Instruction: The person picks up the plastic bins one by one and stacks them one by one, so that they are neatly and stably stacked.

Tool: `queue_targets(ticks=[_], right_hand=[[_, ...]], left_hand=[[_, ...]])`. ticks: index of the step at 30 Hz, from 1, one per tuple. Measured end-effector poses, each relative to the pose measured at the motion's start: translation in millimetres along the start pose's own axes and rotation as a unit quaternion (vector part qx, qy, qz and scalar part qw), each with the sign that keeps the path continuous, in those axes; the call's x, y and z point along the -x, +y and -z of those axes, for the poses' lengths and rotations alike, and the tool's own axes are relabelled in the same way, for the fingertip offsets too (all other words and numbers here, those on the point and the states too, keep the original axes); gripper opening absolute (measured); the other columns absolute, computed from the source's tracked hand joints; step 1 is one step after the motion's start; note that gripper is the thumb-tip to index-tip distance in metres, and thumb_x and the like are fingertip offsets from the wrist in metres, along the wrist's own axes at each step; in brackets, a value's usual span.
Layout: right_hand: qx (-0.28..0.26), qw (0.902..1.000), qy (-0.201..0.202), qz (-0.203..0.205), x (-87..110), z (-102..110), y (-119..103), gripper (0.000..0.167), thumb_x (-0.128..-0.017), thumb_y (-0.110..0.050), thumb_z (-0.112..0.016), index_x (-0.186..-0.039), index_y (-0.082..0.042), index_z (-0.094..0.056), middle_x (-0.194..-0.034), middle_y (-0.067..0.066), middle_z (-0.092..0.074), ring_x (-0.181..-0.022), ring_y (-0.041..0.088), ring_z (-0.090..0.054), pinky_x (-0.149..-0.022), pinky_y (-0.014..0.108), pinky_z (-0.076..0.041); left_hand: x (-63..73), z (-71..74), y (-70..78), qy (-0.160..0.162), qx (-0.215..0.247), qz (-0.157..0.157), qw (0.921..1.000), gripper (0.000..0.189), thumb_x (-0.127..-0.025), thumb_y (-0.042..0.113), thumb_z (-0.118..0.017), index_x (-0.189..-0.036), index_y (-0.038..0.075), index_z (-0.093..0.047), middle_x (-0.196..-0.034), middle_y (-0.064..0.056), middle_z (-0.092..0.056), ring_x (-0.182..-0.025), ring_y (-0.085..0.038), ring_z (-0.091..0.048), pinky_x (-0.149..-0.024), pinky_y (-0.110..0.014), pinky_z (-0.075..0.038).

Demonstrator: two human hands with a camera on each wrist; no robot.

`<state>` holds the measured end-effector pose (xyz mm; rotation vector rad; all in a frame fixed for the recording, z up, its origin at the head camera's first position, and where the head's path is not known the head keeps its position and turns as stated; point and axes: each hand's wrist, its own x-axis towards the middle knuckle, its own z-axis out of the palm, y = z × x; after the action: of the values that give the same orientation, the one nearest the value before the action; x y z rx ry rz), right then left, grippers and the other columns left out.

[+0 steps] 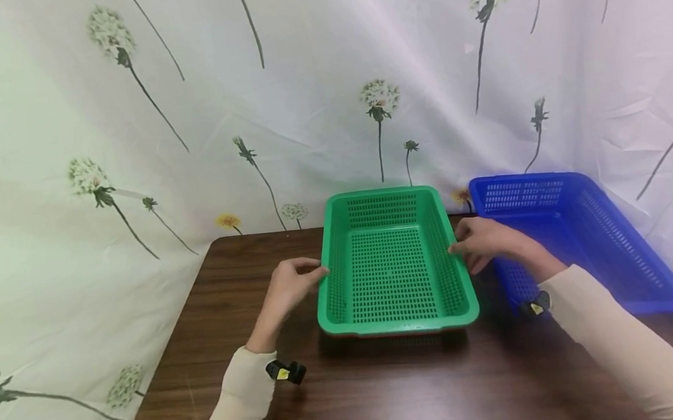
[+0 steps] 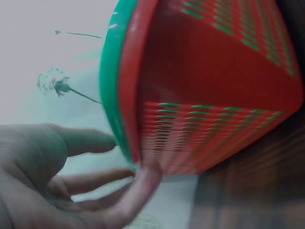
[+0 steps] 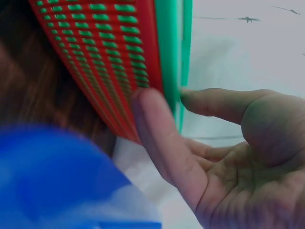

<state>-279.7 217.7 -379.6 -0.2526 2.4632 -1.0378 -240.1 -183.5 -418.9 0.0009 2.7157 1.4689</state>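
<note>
A green plastic basket [image 1: 388, 276] sits nested inside a red plastic basket [image 2: 190, 62]; from the head view little more than the red one's lower edge shows. My left hand [image 1: 287, 283] pinches the left rims, thumb and fingers on either side of them. On the opposite side, my right hand [image 1: 485, 239] grips the right rims, one finger against the red wall and another digit at the green rim. Nothing lies inside the green basket. Whether the pair touches the table or is slightly raised, I cannot tell.
A blue plastic basket [image 1: 637, 235] stands to the right, close to my right forearm. The brown wooden table [image 1: 205, 358] ends at a white curtain [image 1: 211, 114] printed with dandelions, which hangs behind and along the sides.
</note>
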Motion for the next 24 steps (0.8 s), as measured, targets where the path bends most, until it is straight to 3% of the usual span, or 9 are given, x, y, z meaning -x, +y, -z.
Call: queue_targets(ticks=[3,6,10,15,20,24], right_hand=[[0.016,0.9998,0.009,0.004,6.2,14.7,3.5,0.045,-0.108,-0.021,-0.062,-0.134,0.015,-0.053,-0.105,0.026,-0.073,-0.082,0.025,-0.078,-0.076,0.043,-0.067],[0.030,0.9992,0.025,0.009,14.3,34.4,7.3,0.046,-0.108,-0.022,-0.062,-0.133,0.016,-0.053,-0.105,0.027,-0.074,-0.082,0.026,-0.078,-0.075,0.042,-0.067],[0.053,0.9972,0.051,0.014,27.9,64.9,15.4,0.048,-0.109,-0.022,-0.060,-0.134,0.019,-0.052,-0.107,0.028,-0.074,-0.084,0.030,-0.079,-0.074,0.044,-0.067],[0.067,0.9940,0.085,0.012,42.3,99.1,31.1,0.045,-0.110,-0.019,-0.059,-0.130,0.021,-0.053,-0.099,0.023,-0.076,-0.081,0.029,-0.079,-0.072,0.044,-0.067],[0.071,0.9925,0.100,0.004,52.3,122.0,52.2,0.046,-0.110,-0.013,-0.055,-0.130,0.027,-0.050,-0.093,0.020,-0.074,-0.075,0.022,-0.075,-0.070,0.040,-0.067],[0.088,0.9896,0.113,-0.003,60.9,136.3,70.7,0.045,-0.110,-0.011,-0.054,-0.128,0.030,-0.050,-0.089,0.018,-0.074,-0.071,0.019,-0.073,-0.068,0.037,-0.066]], left_hand=[[-3.7,3.4,14.4,0.034,-0.041,-0.031,0.9981,0.040,-0.103,0.028,-0.069,-0.135,0.003,-0.071,-0.122,-0.021,-0.076,-0.088,-0.028,-0.074,-0.075,-0.036,-0.056],[-9.2,3.7,36.7,0.045,-0.051,-0.066,0.9955,0.037,-0.104,0.027,-0.068,-0.132,0.004,-0.073,-0.127,-0.017,-0.076,-0.094,-0.026,-0.072,-0.078,-0.036,-0.057],[-19.3,-3.5,71.3,0.008,-0.010,-0.095,0.9954,0.030,-0.105,0.024,-0.067,-0.126,0.005,-0.076,-0.119,-0.014,-0.078,-0.100,-0.026,-0.073,-0.087,-0.043,-0.061],[-31.8,-23.3,108.4,-0.031,0.062,-0.119,0.9905,0.022,-0.105,0.016,-0.066,-0.118,0.003,-0.077,-0.106,-0.018,-0.078,-0.087,-0.022,-0.073,-0.084,-0.039,-0.064],[-41.1,-51.5,133.5,-0.059,0.097,-0.126,0.9855,0.020,-0.106,0.014,-0.065,-0.115,0.001,-0.078,-0.106,-0.020,-0.078,-0.090,-0.028,-0.075,-0.080,-0.032,-0.064],[-48.1,-76.0,151.4,-0.078,0.114,-0.113,0.9839,0.019,-0.106,0.013,-0.065,-0.113,0.001,-0.078,-0.107,-0.021,-0.079,-0.098,-0.035,-0.076,-0.078,-0.030,-0.065]])
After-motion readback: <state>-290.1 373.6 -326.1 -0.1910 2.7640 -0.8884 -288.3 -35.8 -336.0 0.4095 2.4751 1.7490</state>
